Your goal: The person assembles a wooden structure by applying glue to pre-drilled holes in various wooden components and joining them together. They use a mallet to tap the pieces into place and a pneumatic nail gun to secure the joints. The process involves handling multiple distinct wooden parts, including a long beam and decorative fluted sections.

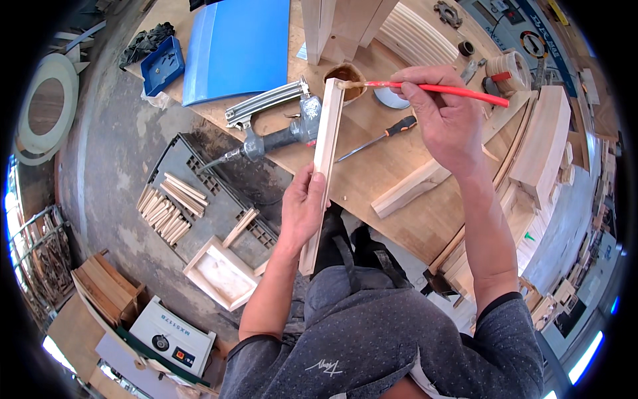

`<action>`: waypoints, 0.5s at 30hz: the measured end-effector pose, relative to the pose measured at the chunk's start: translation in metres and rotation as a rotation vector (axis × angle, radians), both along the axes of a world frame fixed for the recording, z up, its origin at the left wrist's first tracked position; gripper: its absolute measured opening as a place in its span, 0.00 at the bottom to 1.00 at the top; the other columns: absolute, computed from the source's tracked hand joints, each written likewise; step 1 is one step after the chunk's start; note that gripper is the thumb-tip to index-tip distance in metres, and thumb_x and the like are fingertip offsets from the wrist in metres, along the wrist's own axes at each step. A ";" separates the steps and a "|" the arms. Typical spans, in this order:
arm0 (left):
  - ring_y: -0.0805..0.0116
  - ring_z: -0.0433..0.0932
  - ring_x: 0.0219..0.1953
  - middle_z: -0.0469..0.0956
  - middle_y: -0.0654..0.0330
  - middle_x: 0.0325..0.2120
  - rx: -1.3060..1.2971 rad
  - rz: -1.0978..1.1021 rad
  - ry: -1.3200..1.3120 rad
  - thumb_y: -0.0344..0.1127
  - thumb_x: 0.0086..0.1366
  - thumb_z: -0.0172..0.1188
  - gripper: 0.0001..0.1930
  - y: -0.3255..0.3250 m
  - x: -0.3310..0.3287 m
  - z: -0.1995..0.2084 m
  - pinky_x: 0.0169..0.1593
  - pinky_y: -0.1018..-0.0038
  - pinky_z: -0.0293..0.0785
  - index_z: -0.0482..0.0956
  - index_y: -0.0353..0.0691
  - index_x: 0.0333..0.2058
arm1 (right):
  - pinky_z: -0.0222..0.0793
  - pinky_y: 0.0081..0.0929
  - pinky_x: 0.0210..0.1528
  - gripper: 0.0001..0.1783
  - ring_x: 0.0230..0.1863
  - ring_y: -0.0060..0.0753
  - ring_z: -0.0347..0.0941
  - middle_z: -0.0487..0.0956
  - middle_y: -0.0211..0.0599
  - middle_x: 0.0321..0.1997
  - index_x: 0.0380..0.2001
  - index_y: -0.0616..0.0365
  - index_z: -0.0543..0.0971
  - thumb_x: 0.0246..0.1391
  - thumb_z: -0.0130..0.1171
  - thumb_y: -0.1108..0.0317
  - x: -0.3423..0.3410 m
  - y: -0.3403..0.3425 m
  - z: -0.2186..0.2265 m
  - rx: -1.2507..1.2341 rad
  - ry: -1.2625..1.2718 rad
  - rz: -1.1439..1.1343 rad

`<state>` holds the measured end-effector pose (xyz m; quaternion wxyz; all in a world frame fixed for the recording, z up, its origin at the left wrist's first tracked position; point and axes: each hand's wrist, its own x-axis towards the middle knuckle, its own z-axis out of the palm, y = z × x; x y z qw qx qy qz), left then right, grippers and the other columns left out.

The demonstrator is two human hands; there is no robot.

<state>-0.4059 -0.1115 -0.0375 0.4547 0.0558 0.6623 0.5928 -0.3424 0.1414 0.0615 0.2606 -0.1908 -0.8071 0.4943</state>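
Note:
My left hand (305, 205) is closed around the middle of a long pale wooden strip (325, 143), which slants up over the table edge. Between thumb and fingers of my right hand (444, 114) is a thin brush with a red handle (475, 95). Its bristle tip touches the far end of the strip. Just behind that end sits a round tub (353, 74) with a brown inside. A pneumatic nail gun (300, 122) lies to the left of the strip, and a screwdriver (399, 127) with a black and orange handle lies to the right.
A blue curved sheet (237, 50) and a blue tray (164, 66) lie at the table's far left. Wooden pieces (412, 188) rest on the right. Below on the left, a grey plastic pallet (193, 156) bears bundled sticks (164, 216) and a wooden frame (222, 272).

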 end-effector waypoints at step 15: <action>0.66 0.76 0.28 0.74 0.57 0.30 0.310 0.529 -0.157 0.40 0.78 0.45 0.14 -0.010 -0.061 0.020 0.32 0.70 0.74 0.73 0.33 0.47 | 0.81 0.26 0.40 0.10 0.38 0.36 0.84 0.84 0.49 0.40 0.43 0.67 0.77 0.70 0.53 0.70 0.059 -0.007 0.005 -0.676 0.154 -0.110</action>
